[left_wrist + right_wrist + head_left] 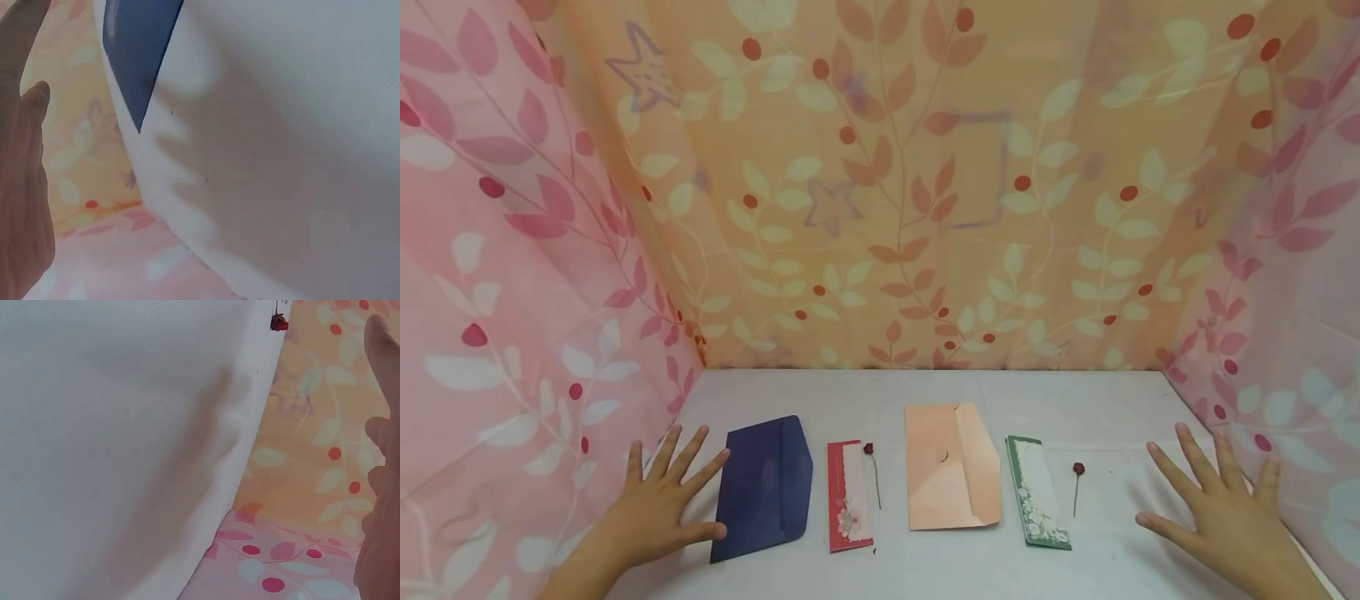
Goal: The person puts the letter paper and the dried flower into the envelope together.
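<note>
From where I stand, the person's left grip [651,512] is spread wide, fingers and thumb fanned out, with nothing in it. It hovers at the near left, over the left edge of a dark blue envelope [756,492]; from the head view the tips of thumb and forefinger overlap that edge, while the left wrist view shows the hand raised off the white surface [1120,417], its shadow falling there.

The right grip [1225,517] is just as widely spread and just as bare, out at the near right. Nearest to it is a small dark red rose [1078,469] on a thin stem, lying to its left and well apart from the fingers.

Between the two hands the rest sits in a row. Right of the blue envelope lies a red card [837,500] with a pale floral panel, then a second rose [868,448] beside it. Next comes a peach envelope [934,483], flap open to the right like the blue one's, and then a green card [1037,492] with white flowers, just left of the first rose.
</note>
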Demonstrator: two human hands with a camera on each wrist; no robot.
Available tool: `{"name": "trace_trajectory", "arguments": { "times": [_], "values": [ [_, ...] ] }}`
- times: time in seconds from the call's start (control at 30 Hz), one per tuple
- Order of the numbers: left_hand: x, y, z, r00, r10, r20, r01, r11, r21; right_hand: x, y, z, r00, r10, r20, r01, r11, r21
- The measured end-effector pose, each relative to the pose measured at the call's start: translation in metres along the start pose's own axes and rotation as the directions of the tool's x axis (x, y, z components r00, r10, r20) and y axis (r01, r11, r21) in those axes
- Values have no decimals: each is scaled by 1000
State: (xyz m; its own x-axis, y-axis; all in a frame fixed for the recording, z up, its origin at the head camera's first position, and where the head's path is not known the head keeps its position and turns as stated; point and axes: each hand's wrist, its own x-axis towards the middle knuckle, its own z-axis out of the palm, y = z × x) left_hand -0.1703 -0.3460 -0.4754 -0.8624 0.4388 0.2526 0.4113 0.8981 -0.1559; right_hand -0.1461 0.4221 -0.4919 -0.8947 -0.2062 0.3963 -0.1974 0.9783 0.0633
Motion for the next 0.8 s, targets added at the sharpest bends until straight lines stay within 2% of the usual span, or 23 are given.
{"name": "trace_trajectory", "arguments": {
  "times": [0.17, 0.37, 0.63, 0.8],
  "values": [
    [-2, -8, -7, 999, -26, -34, 26, 1000, 6, 3, -3, -2, 1000, 25, 17, -25, 1000, -3],
    [-7, -11, -15, 999, -40, -24, 40, 999, 1, 4, -6, -4, 999, 35, 25, -35, 999, 8],
    [-8, -5, -8, 999, -36, 3, 36, 999, 6, 8, -8, -6, 999, 21, -24, -21, 1000, -5],
    [-4, -2, -2, 1000, -21, -8, 21, 1000, 9, 11, -13, -9, 999, 21, -44, -21, 1000, 12]
  ]
}}
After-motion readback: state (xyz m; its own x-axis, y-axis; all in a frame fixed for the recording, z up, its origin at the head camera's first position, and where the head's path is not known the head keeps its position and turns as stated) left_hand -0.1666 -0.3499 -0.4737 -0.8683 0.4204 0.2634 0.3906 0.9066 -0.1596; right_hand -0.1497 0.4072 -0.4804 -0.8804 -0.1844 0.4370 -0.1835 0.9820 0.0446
